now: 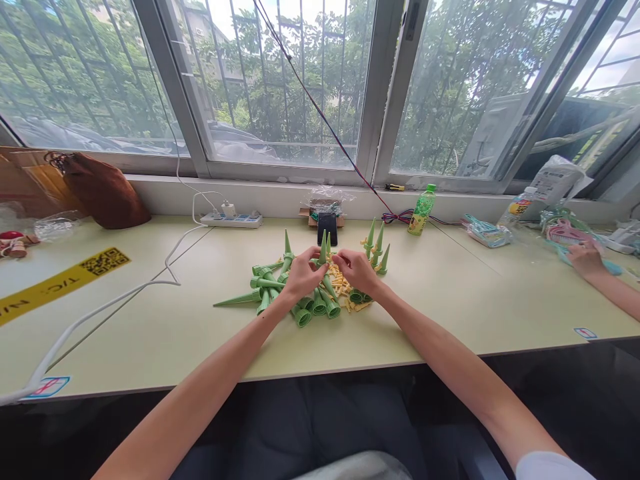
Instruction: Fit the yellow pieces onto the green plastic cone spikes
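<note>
My left hand [305, 272] is closed around the lower part of a green plastic plant-watering spike [323, 248], whose tip points up. Close beside it, my right hand [357, 270] has its fingers pinched near the spike's side; what they hold is too small to make out. Several more green spikes [265, 283] lie in a heap around my left wrist, their wide threaded ends facing different ways. Small yellow plastic pieces [342, 285] are scattered between my hands. Behind my right hand, a group of spikes [379, 247] stands upright with yellow pieces on them.
A black phone [327, 228] leans against a small box at the back. A green bottle [423, 210] stands by the window sill. On the left are a power strip [233, 219], a white cable [123, 293] and a brown bag [103, 191]. Another person's hand [586, 259] touches packages at far right.
</note>
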{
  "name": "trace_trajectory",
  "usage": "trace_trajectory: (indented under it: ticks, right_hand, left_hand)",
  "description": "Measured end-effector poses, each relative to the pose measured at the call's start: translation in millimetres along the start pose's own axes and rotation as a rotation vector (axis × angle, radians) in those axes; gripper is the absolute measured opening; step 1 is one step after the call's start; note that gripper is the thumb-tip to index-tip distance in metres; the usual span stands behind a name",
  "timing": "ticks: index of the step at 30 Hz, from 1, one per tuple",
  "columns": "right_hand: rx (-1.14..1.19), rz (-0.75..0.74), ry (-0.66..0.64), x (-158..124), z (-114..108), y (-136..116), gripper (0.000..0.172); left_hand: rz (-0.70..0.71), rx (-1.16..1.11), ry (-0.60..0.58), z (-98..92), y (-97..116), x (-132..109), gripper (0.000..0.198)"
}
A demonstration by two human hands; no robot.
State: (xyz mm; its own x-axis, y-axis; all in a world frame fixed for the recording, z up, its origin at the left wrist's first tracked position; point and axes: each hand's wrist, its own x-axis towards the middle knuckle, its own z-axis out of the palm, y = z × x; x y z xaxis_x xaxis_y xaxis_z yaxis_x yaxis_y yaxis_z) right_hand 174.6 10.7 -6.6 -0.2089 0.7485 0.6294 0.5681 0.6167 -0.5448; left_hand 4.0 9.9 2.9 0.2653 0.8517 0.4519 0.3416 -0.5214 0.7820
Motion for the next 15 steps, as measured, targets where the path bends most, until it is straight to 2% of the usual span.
trace_trajectory:
  ticks: [4, 10, 15]
  right_hand:
    - [-0.012, 0.024, -0.003, -0.2, -0.6, -0.3, 0.047]
    - [0.084, -0.015, -0.002, 0.1, -1.2, -4.0, 0.024]
    - [0.072, -0.020, -0.020, -0.1, -0.8, -3.2, 0.023]
  left_hand:
    - [-0.005, -0.005, -0.002, 0.0, 1.7, -0.2, 0.024]
    - [-0.033, -0.016, 0.013, -0.6, 3.6, 0.7, 0.024]
    - [-0.027, -0.018, 0.007, -0.6, 2.8, 0.3, 0.022]
